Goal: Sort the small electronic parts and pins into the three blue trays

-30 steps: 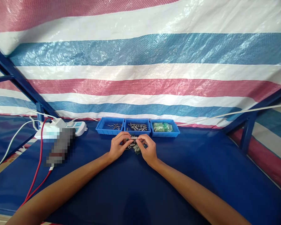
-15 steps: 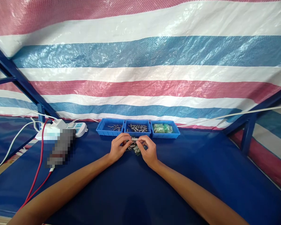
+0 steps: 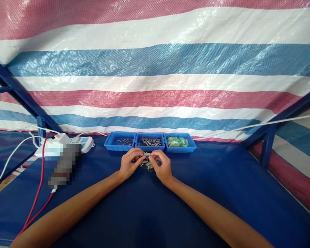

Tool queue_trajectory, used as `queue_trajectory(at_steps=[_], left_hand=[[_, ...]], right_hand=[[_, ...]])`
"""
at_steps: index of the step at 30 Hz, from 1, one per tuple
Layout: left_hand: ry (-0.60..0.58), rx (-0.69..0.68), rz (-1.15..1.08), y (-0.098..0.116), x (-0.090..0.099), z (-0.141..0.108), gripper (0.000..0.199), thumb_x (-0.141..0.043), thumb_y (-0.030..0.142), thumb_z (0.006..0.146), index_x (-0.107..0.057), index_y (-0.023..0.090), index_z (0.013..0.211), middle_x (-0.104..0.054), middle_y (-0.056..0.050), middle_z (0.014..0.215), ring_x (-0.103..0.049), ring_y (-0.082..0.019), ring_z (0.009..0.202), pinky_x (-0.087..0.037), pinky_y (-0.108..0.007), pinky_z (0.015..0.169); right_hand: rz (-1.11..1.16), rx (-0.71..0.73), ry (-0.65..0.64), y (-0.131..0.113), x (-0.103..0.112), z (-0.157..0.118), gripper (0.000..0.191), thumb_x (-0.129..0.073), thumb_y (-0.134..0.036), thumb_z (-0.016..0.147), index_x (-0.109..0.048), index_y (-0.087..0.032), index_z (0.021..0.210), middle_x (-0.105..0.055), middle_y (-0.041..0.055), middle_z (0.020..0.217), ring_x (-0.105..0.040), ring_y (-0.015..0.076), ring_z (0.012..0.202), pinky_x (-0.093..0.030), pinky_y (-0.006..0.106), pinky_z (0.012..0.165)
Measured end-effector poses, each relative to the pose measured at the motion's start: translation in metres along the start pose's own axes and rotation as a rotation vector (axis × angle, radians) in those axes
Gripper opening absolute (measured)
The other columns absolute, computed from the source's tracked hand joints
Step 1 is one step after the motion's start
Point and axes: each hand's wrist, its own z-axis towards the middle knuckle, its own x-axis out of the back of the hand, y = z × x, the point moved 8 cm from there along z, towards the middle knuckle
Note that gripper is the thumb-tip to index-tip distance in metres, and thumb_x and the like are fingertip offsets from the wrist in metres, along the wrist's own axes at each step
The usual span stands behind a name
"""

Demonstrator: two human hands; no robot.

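Note:
Between the fingertips of my left hand and my right hand is a small grey metal cylinder, lying roughly level. Each hand pinches one end of it with thumb and fingers closed. Just below the fingers, a pile of small metal pieces and green-tinted packets rests on the blue tabletop, partly hidden by my hands. Finer details of the cylinder are too small to make out.
Behind my hands stand three blue bins: the left bin with thin pins, the middle bin with grey cylinders, the right bin with green packets. A power strip, a blurred dark object and a red cable lie left.
The view has shifted slightly, so the bins and power strip sit a little further left. Both hands keep their pinch on the cylinder, almost in place.

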Motion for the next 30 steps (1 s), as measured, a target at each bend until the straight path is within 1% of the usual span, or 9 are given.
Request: queue_trajectory(at_steps=[5, 13, 16, 19, 24, 30], left_hand=[[0.000, -0.026, 0.018, 0.0026, 0.0005, 0.0011, 0.006, -0.064, 0.022, 0.082, -0.063, 0.016, 0.084, -0.061, -0.007, 0.092, -0.045, -0.006, 0.053, -0.045, -0.021, 0.053], [0.025, -0.033, 0.016, 0.0022, 0.0019, 0.0013, 0.003, -0.064, 0.016, 0.081, -0.063, 0.016, 0.085, -0.061, -0.006, 0.091, -0.044, -0.005, 0.053, -0.043, -0.020, 0.052], [0.035, -0.050, 0.011, 0.0040, 0.0026, 0.0014, 0.003, -0.062, 0.018, 0.083, -0.063, 0.016, 0.084, -0.061, -0.006, 0.090, -0.045, -0.005, 0.054, -0.042, -0.019, 0.052], [0.036, -0.039, 0.017, 0.0031, 0.0023, 0.0012, 0.006, -0.061, 0.021, 0.084, -0.063, 0.015, 0.083, -0.061, -0.006, 0.090, -0.044, -0.006, 0.053, -0.042, -0.020, 0.052], [0.014, -0.006, -0.009, -0.0014, -0.0007, 0.0003, 0.007, -0.063, 0.022, 0.083, -0.062, 0.016, 0.085, -0.061, -0.006, 0.092, -0.042, -0.004, 0.049, -0.042, -0.020, 0.050], [0.002, 0.015, -0.017, -0.0024, -0.0010, 0.0006, 0.011, -0.064, 0.026, 0.082, -0.062, 0.016, 0.085, -0.061, -0.007, 0.092, -0.043, -0.005, 0.050, -0.043, -0.021, 0.051]], right_hand=[[0.003, -0.017, 0.008, 0.0000, 0.0007, 0.0003, 0.010, -0.052, -0.028, 0.088, -0.058, -0.020, 0.087, -0.059, 0.0036, 0.083, -0.058, 0.0143, 0.070, -0.049, 0.025, 0.062], [-0.002, -0.009, -0.007, 0.0009, -0.0008, 0.0002, 0.008, -0.053, -0.025, 0.088, -0.058, -0.019, 0.086, -0.059, 0.0026, 0.083, -0.057, 0.0136, 0.070, -0.049, 0.025, 0.063], [-0.003, -0.010, -0.015, 0.0016, -0.0012, 0.0000, 0.007, -0.053, -0.025, 0.087, -0.058, -0.019, 0.086, -0.058, 0.0027, 0.083, -0.058, 0.0136, 0.071, -0.049, 0.025, 0.063], [-0.006, -0.016, -0.017, 0.0024, -0.0012, -0.0002, 0.009, -0.052, -0.026, 0.087, -0.058, -0.020, 0.086, -0.059, 0.0029, 0.082, -0.058, 0.0141, 0.070, -0.050, 0.025, 0.062], [0.002, -0.015, -0.011, 0.0019, -0.0003, -0.0005, 0.008, -0.053, -0.026, 0.087, -0.059, -0.020, 0.086, -0.059, 0.0027, 0.083, -0.058, 0.0134, 0.069, -0.050, 0.025, 0.061], [-0.004, -0.014, -0.003, 0.0017, -0.0008, -0.0001, 0.009, -0.052, -0.026, 0.087, -0.058, -0.019, 0.086, -0.060, 0.0030, 0.082, -0.058, 0.0140, 0.069, -0.049, 0.025, 0.062]])
